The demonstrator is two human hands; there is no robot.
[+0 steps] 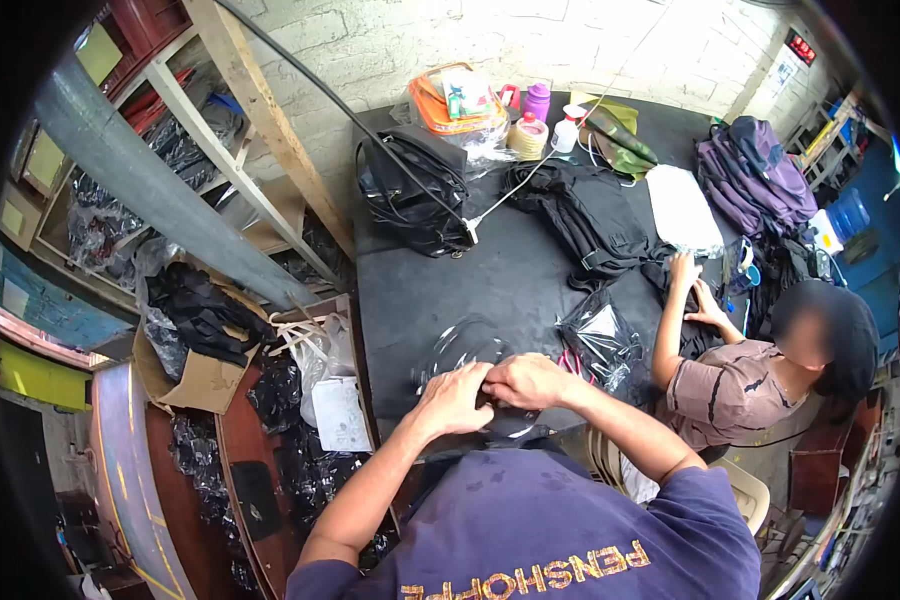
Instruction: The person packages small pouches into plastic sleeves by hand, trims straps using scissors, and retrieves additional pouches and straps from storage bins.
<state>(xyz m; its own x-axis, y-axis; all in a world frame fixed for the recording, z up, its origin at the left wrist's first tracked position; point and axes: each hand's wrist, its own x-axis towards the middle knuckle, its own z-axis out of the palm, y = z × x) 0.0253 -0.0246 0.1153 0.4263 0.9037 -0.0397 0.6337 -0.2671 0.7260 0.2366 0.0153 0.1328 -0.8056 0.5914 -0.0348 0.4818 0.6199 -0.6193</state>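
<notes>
The left hand [455,399] and right hand [526,382], close together, are clamped on a glossy see-through plastic wrapping [475,346] at the black desk's [410,295] near edge. Rightward lies a shiny plastic-wrapped black packet [606,341]; farther out, a black fabric backpack [592,222].

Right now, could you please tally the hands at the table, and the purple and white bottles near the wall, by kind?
Camera wearer's hands, left hand and right hand: 2
Co-worker's hands: 2
Purple bottle: 1
White bottle: 1
Total: 6
</notes>
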